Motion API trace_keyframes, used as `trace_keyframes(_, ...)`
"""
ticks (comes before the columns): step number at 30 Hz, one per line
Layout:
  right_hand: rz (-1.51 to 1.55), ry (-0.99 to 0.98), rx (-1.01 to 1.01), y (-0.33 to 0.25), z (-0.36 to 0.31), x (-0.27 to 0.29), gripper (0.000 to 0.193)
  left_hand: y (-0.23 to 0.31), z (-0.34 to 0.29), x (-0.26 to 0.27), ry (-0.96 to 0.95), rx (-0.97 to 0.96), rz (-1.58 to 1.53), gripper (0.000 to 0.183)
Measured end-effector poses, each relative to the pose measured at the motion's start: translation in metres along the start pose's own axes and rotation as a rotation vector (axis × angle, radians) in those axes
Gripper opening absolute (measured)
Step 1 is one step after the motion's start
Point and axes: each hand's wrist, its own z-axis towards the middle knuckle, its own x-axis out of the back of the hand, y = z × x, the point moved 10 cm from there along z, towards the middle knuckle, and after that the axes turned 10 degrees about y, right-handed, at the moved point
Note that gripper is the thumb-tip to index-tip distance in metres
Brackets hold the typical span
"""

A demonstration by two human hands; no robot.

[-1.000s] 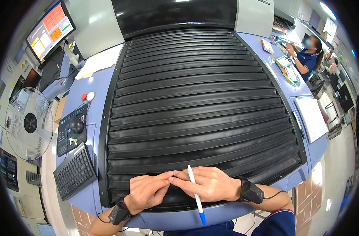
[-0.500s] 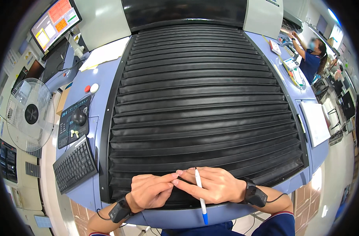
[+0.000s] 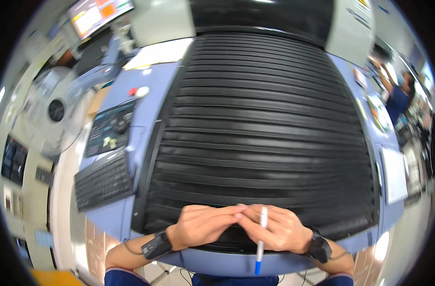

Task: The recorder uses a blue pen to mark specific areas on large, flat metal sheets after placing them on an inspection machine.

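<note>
Just above the near end of the black pleated bellows cover (image 3: 270,143), my two hands meet at the fingertips. A white marker with a blue end (image 3: 261,250) sticks out of my right hand (image 3: 286,232), held between the fingers with its blue end toward me. The thumb and forefinger of that hand reach to the other hand's fingertips. Closed, with its fingers pressed together, my left hand (image 3: 203,226) touches them; anything pinched there is too small to make out. Each wrist wears a black strapped device with a cable.
On the blue machine border at left are a keyboard (image 3: 104,181), a mouse (image 3: 119,123) on a dark mat, red and white buttons, and papers (image 3: 160,53). A fan (image 3: 56,110) and monitor (image 3: 100,16) stand beyond. At right lie white sheets (image 3: 394,175); a person (image 3: 399,97) works farther back.
The whole view has swung left and blurred, so the surroundings sit farther right. My hands remain together at the fingertips, and the marker stays in the right one.
</note>
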Motion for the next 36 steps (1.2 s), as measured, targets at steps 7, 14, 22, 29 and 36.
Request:
trace_keyframes(7,-0.037,-0.044,-0.061,-0.005,0.005,0.007,0.036,0.002,0.007,-0.008,0.055,-0.048,-0.035,0.024)
trace_keyframes(14,-0.014,-0.111,-0.102,-0.002,-0.008,-0.008,0.041,-0.007,-0.009,-0.016,0.022,0.039,-0.002,0.017)
trace_keyframes(22,-0.083,-0.095,-0.156,0.003,-0.01,-0.004,0.037,-0.005,-0.008,-0.019,0.08,0.014,-0.03,0.018)
trace_keyframes(29,-0.107,-0.095,-0.181,0.005,-0.009,-0.004,0.035,-0.009,-0.009,-0.021,0.047,0.024,-0.034,0.018)
trace_keyframes(36,-0.077,-0.114,-0.187,0.004,-0.007,-0.004,0.036,-0.011,-0.01,-0.024,0.016,0.03,-0.031,0.016)
